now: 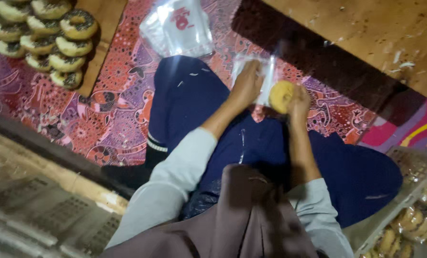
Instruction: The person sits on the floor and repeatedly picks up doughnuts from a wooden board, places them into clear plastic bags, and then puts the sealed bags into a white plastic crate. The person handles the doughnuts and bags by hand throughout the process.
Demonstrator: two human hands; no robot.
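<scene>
Both hands work over the lap: right hand (pixel 299 102) grips a donut (pixel 281 95), left hand (pixel 246 86) pinches a bag (pixel 266 71). Bag edges blur; the donut pile (pixel 41 33) is cut off top left.

Both arms reach forward over the lap, with grey sleeves pushed up and forearms bare. The left hand (pixel 246 85) lies flat, fingers curled down, pressing. The right hand (pixel 298 101) is close beside it, fingers closed in a grip.
</scene>
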